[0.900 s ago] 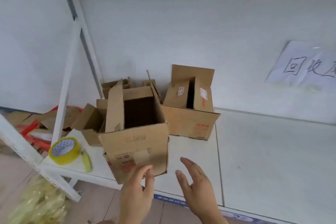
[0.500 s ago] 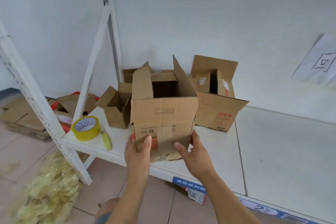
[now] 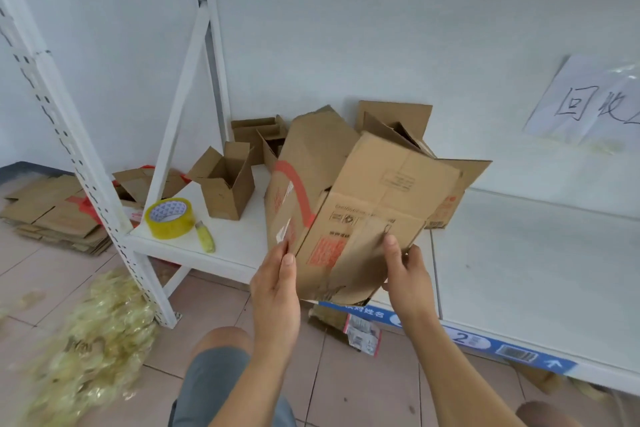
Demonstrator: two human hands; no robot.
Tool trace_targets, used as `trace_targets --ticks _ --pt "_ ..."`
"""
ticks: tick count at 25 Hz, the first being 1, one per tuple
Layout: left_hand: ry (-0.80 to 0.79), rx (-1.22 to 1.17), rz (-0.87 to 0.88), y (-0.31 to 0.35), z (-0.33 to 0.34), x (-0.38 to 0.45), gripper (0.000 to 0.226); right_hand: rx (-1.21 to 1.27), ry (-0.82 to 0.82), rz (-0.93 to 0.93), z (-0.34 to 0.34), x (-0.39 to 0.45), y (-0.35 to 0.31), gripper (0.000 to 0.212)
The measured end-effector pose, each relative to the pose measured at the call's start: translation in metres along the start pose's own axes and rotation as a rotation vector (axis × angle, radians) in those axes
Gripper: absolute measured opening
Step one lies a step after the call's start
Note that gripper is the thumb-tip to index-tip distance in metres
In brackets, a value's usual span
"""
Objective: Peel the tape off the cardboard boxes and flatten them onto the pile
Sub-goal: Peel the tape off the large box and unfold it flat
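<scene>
A white wall backs a white metal shelf (image 3: 519,253) whose near edge carries a blue label strip (image 3: 485,343), above a floor of pinkish tiles. Held up over the near edge of the shelf is a large cardboard box (image 3: 363,204), tilted so that its open top leans away to the far right; one side bears a red printed stripe and a strip of clear tape (image 3: 284,230) shines near its lower left corner. The left hand (image 3: 275,291) presses against the box's lower left edge with the fingers nearly straight and the thumb laid along the corner. The right hand (image 3: 408,274) grips the lower right part of the box, thumb on the near face and fingers curled round behind it. Behind the held box, against the wall, stands another open box (image 3: 446,198) with red print. To the left on the shelf sit a small open box (image 3: 225,184) and, farther back, more open boxes (image 3: 256,132). Near the shelf's left end lie a roll of yellow tape (image 3: 168,217) and, just beside it, a yellow utility knife (image 3: 205,236). On the floor at far left lies a pile of flattened cardboard (image 3: 52,211); nearer, a heap of crumpled peeled tape (image 3: 86,340). A handwritten paper sign (image 3: 588,104) hangs on the wall at right
</scene>
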State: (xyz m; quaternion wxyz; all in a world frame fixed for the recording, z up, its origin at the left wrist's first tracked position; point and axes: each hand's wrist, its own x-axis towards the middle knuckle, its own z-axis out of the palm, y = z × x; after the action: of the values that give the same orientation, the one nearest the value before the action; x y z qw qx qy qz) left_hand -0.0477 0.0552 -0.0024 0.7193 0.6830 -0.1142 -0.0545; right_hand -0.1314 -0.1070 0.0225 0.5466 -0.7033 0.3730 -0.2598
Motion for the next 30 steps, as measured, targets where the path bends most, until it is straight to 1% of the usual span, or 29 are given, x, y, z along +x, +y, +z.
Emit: trace_targets --ticks 2,3,4,6,8,9,10,11,12,13,14,15,16,17,18,19,20,21,22,23,24,26,29,30 --pt "-0.005 0.017 0.114 0.014 0.001 -0.010 0.022 0.173 0.008 0.098 -0.013 -0.006 0.002 0.048" --pt "-0.022 0.051 0.145 0.023 0.004 -0.014 0.024 0.238 0.008 0.155 -0.018 -0.009 0.002 0.050" --pt "-0.054 0.083 0.184 0.032 0.007 -0.018 0.024 0.280 0.014 0.212 -0.023 -0.012 0.002 0.054" --pt "-0.135 0.148 0.328 0.051 0.018 -0.018 0.021 0.365 0.009 0.340 -0.031 -0.016 0.005 0.062" --pt "-0.193 0.253 0.477 0.062 0.031 -0.001 0.022 0.429 -0.049 0.486 -0.035 -0.018 0.013 0.066" --pt "-0.239 0.314 0.516 0.061 0.039 0.012 0.023 0.419 -0.100 0.567 -0.035 -0.019 0.015 0.065" --pt "-0.293 0.372 0.525 0.056 0.047 0.026 0.024 0.340 -0.137 0.615 -0.034 -0.019 0.016 0.063" --pt "-0.342 0.428 0.517 0.045 0.055 0.039 0.025 0.199 -0.155 0.602 -0.034 -0.015 0.018 0.058" --pt "-0.369 0.466 0.508 0.030 0.061 0.049 0.024 0.017 -0.126 0.519 -0.034 -0.010 0.018 0.050" --pt "-0.368 0.477 0.494 0.017 0.063 0.054 0.024 -0.167 -0.057 0.369 -0.036 -0.003 0.015 0.042" --pt "-0.360 0.453 0.468 0.012 0.063 0.055 0.024 -0.286 0.034 0.184 -0.040 0.007 0.010 0.035" --pt "-0.358 0.393 0.400 0.011 0.064 0.055 0.026 -0.328 0.110 0.005 -0.045 0.015 0.001 0.028" --pt "-0.346 0.299 0.296 0.012 0.066 0.054 0.029 -0.344 0.153 -0.155 -0.048 0.023 -0.009 0.023" --pt "-0.277 0.181 0.179 0.015 0.069 0.053 0.030 -0.376 0.183 -0.324 -0.048 0.033 -0.018 0.024" --pt "-0.166 0.084 0.075 0.014 0.071 0.055 0.028 -0.451 0.185 -0.472 -0.047 0.045 -0.023 0.031" --pt "-0.056 0.030 -0.025 0.006 0.073 0.059 0.025 -0.567 0.141 -0.559 -0.044 0.059 -0.027 0.041" --pt "0.021 0.008 -0.137 -0.005 0.074 0.061 0.025 -0.696 0.059 -0.566 -0.040 0.071 -0.031 0.053" --pt "0.057 0.011 -0.261 -0.018 0.074 0.064 0.032 -0.827 -0.046 -0.498 -0.036 0.083 -0.034 0.065" --pt "0.054 0.018 -0.377 -0.033 0.075 0.067 0.037 -0.930 -0.131 -0.424 -0.033 0.093 -0.035 0.075" --pt "0.033 0.036 -0.463 -0.046 0.075 0.070 0.042 -0.997 -0.179 -0.378 -0.032 0.099 -0.033 0.083" --pt "0.013 0.054 -0.512 -0.054 0.075 0.074 0.049 -1.032 -0.183 -0.361 -0.031 0.103 -0.030 0.088" --pt "-0.021 0.110 -0.553 -0.061 0.076 0.083 0.063 -1.040 -0.152 -0.359 -0.031 0.107 -0.030 0.092" --pt "-0.070 0.167 -0.618 -0.048 0.080 0.090 0.077 -1.026 -0.106 -0.340 -0.031 0.108 -0.035 0.092" --pt "-0.081 0.169 -0.638 -0.044 0.077 0.093 0.088 -1.017 -0.097 -0.333 -0.030 0.106 -0.037 0.092"
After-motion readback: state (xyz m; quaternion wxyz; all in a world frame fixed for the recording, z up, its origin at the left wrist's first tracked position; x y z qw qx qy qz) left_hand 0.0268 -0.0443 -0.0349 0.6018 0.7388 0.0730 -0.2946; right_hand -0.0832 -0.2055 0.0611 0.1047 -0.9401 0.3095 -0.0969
